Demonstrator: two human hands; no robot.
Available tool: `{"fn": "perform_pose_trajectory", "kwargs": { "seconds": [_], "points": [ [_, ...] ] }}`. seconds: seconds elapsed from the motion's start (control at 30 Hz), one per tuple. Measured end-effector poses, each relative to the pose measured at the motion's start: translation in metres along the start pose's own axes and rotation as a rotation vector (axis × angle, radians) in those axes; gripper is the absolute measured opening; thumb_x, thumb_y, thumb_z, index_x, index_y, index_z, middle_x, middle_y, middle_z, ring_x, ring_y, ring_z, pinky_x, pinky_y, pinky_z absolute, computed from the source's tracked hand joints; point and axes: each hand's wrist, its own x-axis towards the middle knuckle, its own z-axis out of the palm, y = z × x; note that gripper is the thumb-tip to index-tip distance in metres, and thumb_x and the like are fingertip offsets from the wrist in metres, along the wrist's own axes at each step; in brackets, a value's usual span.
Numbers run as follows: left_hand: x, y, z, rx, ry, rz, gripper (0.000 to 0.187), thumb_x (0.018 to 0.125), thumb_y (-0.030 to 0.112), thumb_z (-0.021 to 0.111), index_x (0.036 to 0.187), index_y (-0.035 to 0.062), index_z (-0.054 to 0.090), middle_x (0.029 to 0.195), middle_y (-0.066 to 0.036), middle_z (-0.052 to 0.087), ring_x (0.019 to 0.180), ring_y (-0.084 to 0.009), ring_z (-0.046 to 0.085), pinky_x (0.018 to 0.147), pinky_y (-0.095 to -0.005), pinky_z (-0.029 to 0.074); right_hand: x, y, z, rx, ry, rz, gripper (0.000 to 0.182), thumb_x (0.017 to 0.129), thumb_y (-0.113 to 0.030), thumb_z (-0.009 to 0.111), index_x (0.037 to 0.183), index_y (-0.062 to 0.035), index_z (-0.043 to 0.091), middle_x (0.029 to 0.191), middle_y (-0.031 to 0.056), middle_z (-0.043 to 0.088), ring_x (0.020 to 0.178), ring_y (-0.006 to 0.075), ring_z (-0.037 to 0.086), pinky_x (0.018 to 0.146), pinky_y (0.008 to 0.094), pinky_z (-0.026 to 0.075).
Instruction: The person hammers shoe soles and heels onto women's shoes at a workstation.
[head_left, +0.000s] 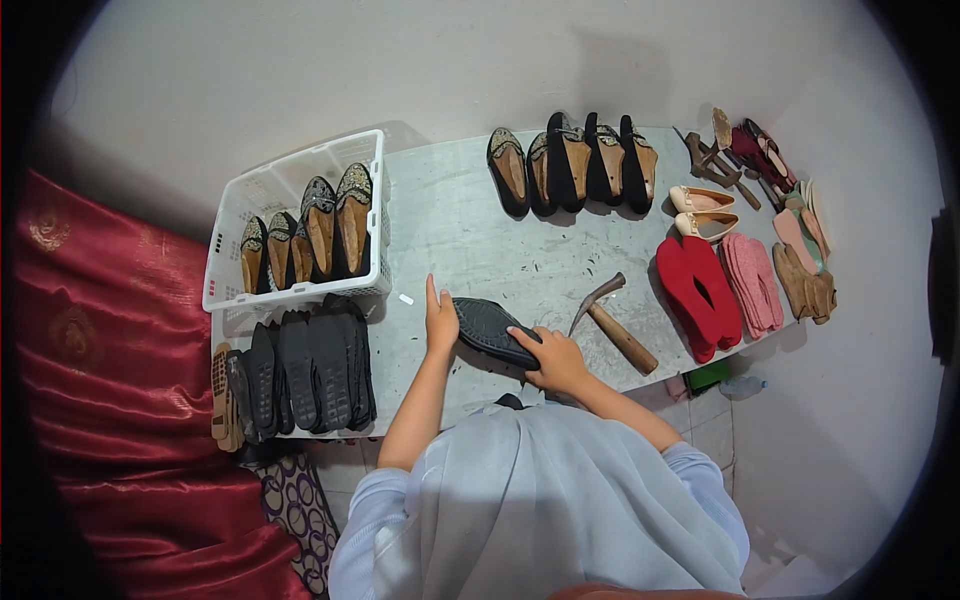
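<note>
A black shoe is held sole up over the near part of the table, its black patterned sole facing the camera. My right hand grips its right end, with fingers over the sole. At the shoe's left end is my left hand, its fingers stretched out and its palm side against the shoe. To the right of my right hand, a hammer with a wooden handle lies on the table. A small white piece lies left of my left hand.
A white basket of shoes stands at the left, with black soles before it. Several black shoes line the table's back. Red soles, pink soles, cream shoes and tools lie at the right.
</note>
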Motion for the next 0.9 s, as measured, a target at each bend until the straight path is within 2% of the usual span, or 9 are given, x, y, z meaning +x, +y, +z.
{"fn": "perform_pose_trajectory", "kwargs": {
  "seconds": [0.1, 0.2, 0.3, 0.43, 0.57, 0.6, 0.73, 0.8, 0.9],
  "points": [
    [0.019, -0.017, -0.004, -0.038, -0.218, 0.027, 0.037, 0.096, 0.028, 0.038, 0.123, 0.0065, 0.054, 0.114, -0.015, 0.062, 0.105, -0.0268, 0.06, 0.089, -0.0334, 0.046, 0.01, 0.01, -0.011, 0.098, -0.058, 0.011, 0.087, 0.061, -0.019, 0.071, 0.14, -0.0322, 0.036, 0.103, 0.0139, 0.057, 0.09, 0.0333, 0.058, 0.074, 0.0419, 0.05],
    [0.03, 0.037, -0.033, 0.015, -0.601, -0.325, 0.034, 0.096, 0.031, 0.04, 0.112, 0.0086, 0.059, 0.093, -0.007, 0.064, 0.078, -0.0182, 0.066, 0.065, -0.0278, 0.053, 0.026, 0.013, -0.046, 0.295, -0.232, 0.079, 0.089, 0.057, -0.014, 0.07, 0.139, -0.0289, 0.038, 0.107, 0.0146, 0.06, 0.099, 0.0309, 0.058, 0.083, 0.0379, 0.048],
    [0.035, 0.064, -0.042, -0.165, -0.61, -0.368, 0.032, 0.095, 0.035, 0.042, 0.104, 0.0105, 0.062, 0.078, -0.002, 0.061, 0.058, -0.0125, 0.063, 0.049, -0.0218, 0.05, 0.049, 0.042, -0.05, 0.701, -0.272, -0.092, 0.093, 0.053, -0.01, 0.071, 0.139, -0.0224, 0.04, 0.117, 0.0144, 0.06, 0.108, 0.0251, 0.056, 0.091, 0.0329, 0.044],
    [0.043, 0.104, -0.06, -0.159, -0.715, -0.342, 0.039, 0.093, 0.042, 0.05, 0.111, 0.009, 0.057, 0.086, -0.002, 0.064, 0.057, -0.0145, 0.061, 0.055, -0.024, 0.053, 0.064, 0.052, -0.085, 1.249, -0.604, 0.109, 0.094, 0.052, -0.002, 0.069, 0.14, -0.0057, 0.037, 0.125, 0.0107, 0.055, 0.112, 0.0187, 0.051, 0.097, 0.0295, 0.039],
    [0.052, 0.09, -0.061, -0.48, -0.838, -0.024, 0.042, 0.088, 0.04, 0.058, 0.114, 0.0069, 0.056, 0.094, -0.006, 0.066, 0.086, -0.0153, 0.066, 0.07, -0.0267, 0.053, 0.062, 0.068, -0.06, 1.789, -0.715, 0.048, 0.086, 0.059, -0.003, 0.064, 0.139, 0.0007, 0.035, 0.13, 0.0166, 0.05, 0.114, 0.0241, 0.053, 0.098, 0.0336, 0.041],
    [0.044, 0.087, -0.052, -0.591, -0.749, 0.001, 0.045, 0.087, 0.039, 0.058, 0.116, 0.0045, 0.054, 0.105, -0.01, 0.064, 0.103, -0.0187, 0.062, 0.082, -0.0339, 0.053, 0.063, 0.067, -0.049, 1.885, -0.716, 0.008, 0.085, 0.059, -0.004, 0.063, 0.139, 0.0025, 0.034, 0.131, 0.0178, 0.049, 0.115, 0.0247, 0.053, 0.098, 0.0342, 0.041],
    [0.015, 0.122, -0.025, -1.321, -0.76, -0.342, 0.056, 0.086, 0.043, 0.049, 0.118, -0.0029, 0.05, 0.118, -0.022, 0.057, 0.11, -0.0366, 0.056, 0.093, -0.0498, 0.048, 0.065, 0.045, -0.014, 2.171, -0.751, -0.045, 0.083, 0.063, -0.012, 0.061, 0.139, 0.0041, 0.031, 0.125, 0.0248, 0.05, 0.104, 0.0324, 0.058, 0.089, 0.0429, 0.048],
    [0.021, 0.12, -0.022, -1.274, -0.683, -0.358, 0.059, 0.086, 0.045, 0.047, 0.119, -0.0045, 0.049, 0.119, -0.024, 0.055, 0.112, -0.0412, 0.053, 0.095, -0.0528, 0.045, 0.064, 0.031, -0.004, 2.344, -0.859, -0.106, 0.078, 0.07, -0.019, 0.06, 0.14, 0.0006, 0.031, 0.12, 0.0311, 0.05, 0.091, 0.0384, 0.062, 0.073, 0.0512, 0.053],
    [0.025, 0.118, -0.025, -1.239, -0.602, -0.433, 0.056, 0.087, 0.043, 0.046, 0.117, -0.0038, 0.05, 0.116, -0.024, 0.056, 0.111, -0.0429, 0.053, 0.097, -0.0543, 0.042, 0.058, 0.02, 0.004, 2.469, -0.923, -0.066, 0.073, 0.075, -0.024, 0.057, 0.14, -0.0015, 0.031, 0.122, 0.0329, 0.048, 0.095, 0.0392, 0.061, 0.076, 0.0523, 0.052]
  ]
}}
